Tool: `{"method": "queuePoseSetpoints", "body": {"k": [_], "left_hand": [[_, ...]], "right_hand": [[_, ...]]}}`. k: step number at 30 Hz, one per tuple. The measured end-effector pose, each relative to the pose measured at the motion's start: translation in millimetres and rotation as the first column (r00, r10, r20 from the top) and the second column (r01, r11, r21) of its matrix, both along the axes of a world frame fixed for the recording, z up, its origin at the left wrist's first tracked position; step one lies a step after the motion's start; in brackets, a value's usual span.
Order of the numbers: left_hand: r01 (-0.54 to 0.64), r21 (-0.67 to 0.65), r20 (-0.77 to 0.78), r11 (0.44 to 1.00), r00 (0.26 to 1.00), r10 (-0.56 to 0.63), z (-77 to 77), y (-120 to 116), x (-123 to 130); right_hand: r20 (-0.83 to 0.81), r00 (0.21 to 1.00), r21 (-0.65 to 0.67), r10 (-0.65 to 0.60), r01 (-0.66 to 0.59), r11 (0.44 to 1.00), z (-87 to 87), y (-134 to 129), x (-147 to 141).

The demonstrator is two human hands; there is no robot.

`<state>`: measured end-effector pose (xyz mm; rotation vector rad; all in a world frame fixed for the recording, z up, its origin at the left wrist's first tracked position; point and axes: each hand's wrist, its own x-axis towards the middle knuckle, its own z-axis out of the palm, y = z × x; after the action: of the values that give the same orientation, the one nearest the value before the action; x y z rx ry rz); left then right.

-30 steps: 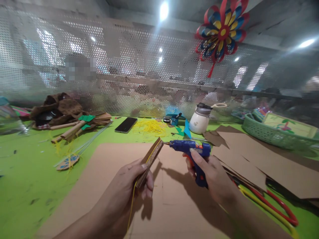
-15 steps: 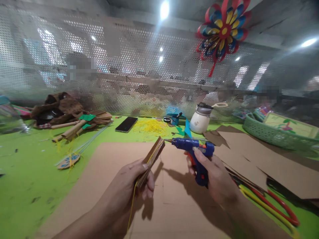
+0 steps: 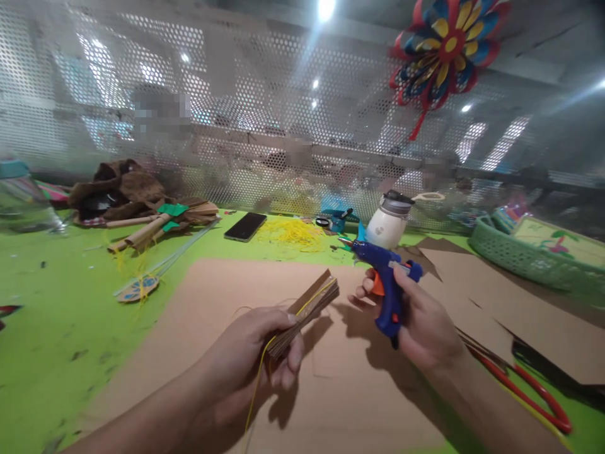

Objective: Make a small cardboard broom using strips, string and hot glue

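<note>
My left hand [image 3: 265, 343] is closed round a folded stack of brown cardboard strips [image 3: 314, 296], tilted up to the right. Along the top strip runs a yellow string [image 3: 256, 391], which hangs down past my wrist. A shiny streak, looking like glue, shows beside the string. In my right hand [image 3: 420, 321] is a blue glue gun [image 3: 390, 271] with an orange trigger. Its nozzle points up and left, apart from the cardboard. Under both hands lies a large brown cardboard sheet [image 3: 208, 296].
A phone [image 3: 246, 227], a heap of yellow string [image 3: 293, 233] and a white jug [image 3: 387, 224] stand behind. At right are cardboard sheets [image 3: 534, 302], red-handled scissors [image 3: 543, 397] and a green basket [image 3: 515, 258]. Rolled paper sticks [image 3: 146, 233] lie at left.
The glue gun's nozzle has drawn away from the cardboard strips, up and to the right. My left hand has tilted the strips flatter. The view has shifted slightly.
</note>
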<state>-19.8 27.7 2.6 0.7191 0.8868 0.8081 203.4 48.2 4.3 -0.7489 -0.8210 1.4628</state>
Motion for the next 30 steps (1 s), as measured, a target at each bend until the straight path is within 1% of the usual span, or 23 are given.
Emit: {"method": "queuePoseSetpoints", "body": {"k": [3,6,9,11,13,18,21,24,26,28,30], "left_hand": [[0.090,0.027,0.020,0.996,0.996,-0.090,0.8,-4.9,1.7],[0.182,0.038,0.046,0.983,0.982,-0.183,-1.9,-6.6,1.0],[0.230,0.053,0.062,0.972,0.971,-0.233,-3.4,-6.6,-1.1],[0.254,0.075,0.077,0.964,0.963,-0.260,-2.0,-6.8,-2.6],[0.268,0.074,0.092,0.961,0.957,-0.274,0.6,-6.8,-4.0],[0.243,0.040,0.142,0.969,0.959,-0.246,3.4,-4.8,-5.9],[0.257,0.056,0.152,0.965,0.953,-0.263,1.5,-3.2,-5.5],[0.276,0.063,0.154,0.959,0.947,-0.282,-1.0,-2.5,-6.0],[0.282,0.060,0.166,0.957,0.943,-0.288,-2.6,-2.5,-7.1],[0.287,0.058,0.182,0.956,0.939,-0.293,-4.3,-2.2,-8.5],[0.299,0.060,0.183,0.953,0.935,-0.304,-6.3,-1.6,-9.5]], "right_hand": [[0.008,1.000,-0.025,0.017,-0.016,1.000,-1.5,2.5,0.7],[0.049,0.998,-0.021,0.045,-0.044,0.999,0.3,0.3,1.2],[0.085,0.993,-0.006,0.080,-0.080,0.997,2.8,-1.7,2.2],[0.076,0.992,-0.010,0.096,-0.096,0.995,3.7,-1.7,3.5],[0.066,0.992,0.002,0.109,-0.109,0.994,4.8,-1.2,5.7],[0.092,0.982,0.078,0.165,-0.172,0.982,12.0,-3.0,13.1],[0.153,0.969,0.109,0.196,-0.214,0.971,14.6,-6.4,14.7],[0.207,0.942,0.119,0.264,-0.292,0.949,13.1,-9.5,14.8],[0.214,0.929,0.131,0.302,-0.334,0.934,11.6,-10.4,15.6],[0.207,0.926,0.147,0.316,-0.348,0.926,11.4,-10.4,17.0],[0.218,0.929,0.154,0.299,-0.336,0.929,13.5,-10.2,18.7]]}}
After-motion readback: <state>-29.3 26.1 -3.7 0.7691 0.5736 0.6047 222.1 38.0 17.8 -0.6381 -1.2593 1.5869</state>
